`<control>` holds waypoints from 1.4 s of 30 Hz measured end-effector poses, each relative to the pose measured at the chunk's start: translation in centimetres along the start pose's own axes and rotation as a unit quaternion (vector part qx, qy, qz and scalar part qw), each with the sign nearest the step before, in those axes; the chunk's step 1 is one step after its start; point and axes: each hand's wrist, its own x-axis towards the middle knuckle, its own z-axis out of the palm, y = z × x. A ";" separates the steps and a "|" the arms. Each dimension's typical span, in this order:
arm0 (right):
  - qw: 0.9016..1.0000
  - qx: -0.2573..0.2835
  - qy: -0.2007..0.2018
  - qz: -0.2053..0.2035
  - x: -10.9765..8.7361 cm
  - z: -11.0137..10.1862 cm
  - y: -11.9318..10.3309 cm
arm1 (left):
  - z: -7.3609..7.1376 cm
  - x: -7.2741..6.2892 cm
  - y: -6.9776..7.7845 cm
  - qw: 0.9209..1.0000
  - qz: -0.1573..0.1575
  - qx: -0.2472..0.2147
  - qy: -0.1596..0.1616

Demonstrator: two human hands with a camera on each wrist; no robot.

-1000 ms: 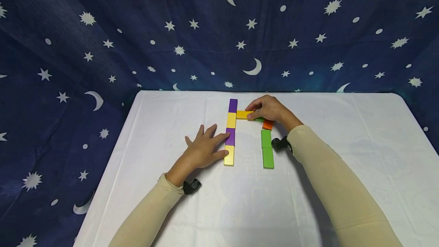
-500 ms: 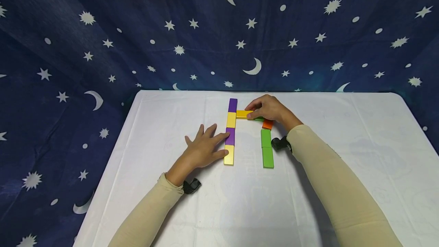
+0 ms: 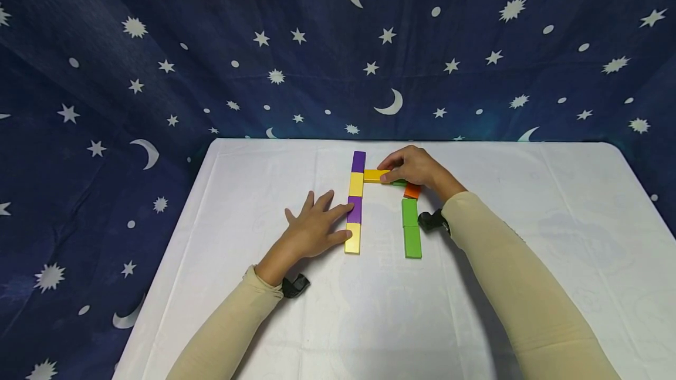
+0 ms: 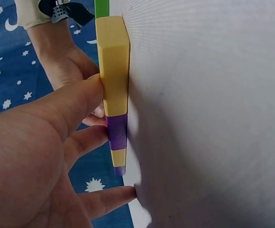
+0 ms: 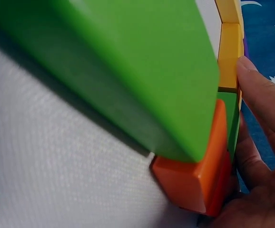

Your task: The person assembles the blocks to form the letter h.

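Observation:
My left hand point(image 3: 308, 233) lies with spread fingers beside a column of wooden blocks. Its index fingertip touches a purple block point(image 3: 355, 213) and its thumb rests against the nearest pale yellow block point(image 4: 113, 66). Another pale yellow block point(image 3: 356, 185) and a purple block point(image 3: 358, 162) continue the column away from me. At the top of the right-hand row, my right hand point(image 3: 414, 168) pinches a deeper yellow block point(image 3: 372, 176), thumb in front and fingers behind. Under that hand are a green block point(image 5: 228, 107), an orange block point(image 3: 412, 191) and a red block point(image 5: 223, 183), partly hidden.
Two green blocks point(image 3: 409, 213) stand end to end below the orange one, close to the right wrist's black camera point(image 3: 432, 221). White cloth covers the table point(image 3: 264, 175). Behind it hangs a dark blue curtain point(image 3: 317, 87) with moons and stars.

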 end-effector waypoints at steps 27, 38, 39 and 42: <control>0.993 -0.102 0.012 -0.061 -2.4 -2.5 3.4 | -0.2 -0.2 0.1 1.000 0.000 -0.003 -0.002; 0.994 -0.102 0.025 -0.038 -3.6 -3.6 4.7 | 0.0 -0.1 -0.1 1.000 0.002 -0.005 0.000; 0.994 -0.102 0.023 -0.035 -3.7 -3.8 4.7 | 0.0 -0.1 0.0 1.000 0.002 -0.005 0.001; 0.993 -0.108 0.018 -0.037 -4.0 -4.3 4.8 | 0.0 -0.2 0.0 1.000 0.003 -0.005 0.002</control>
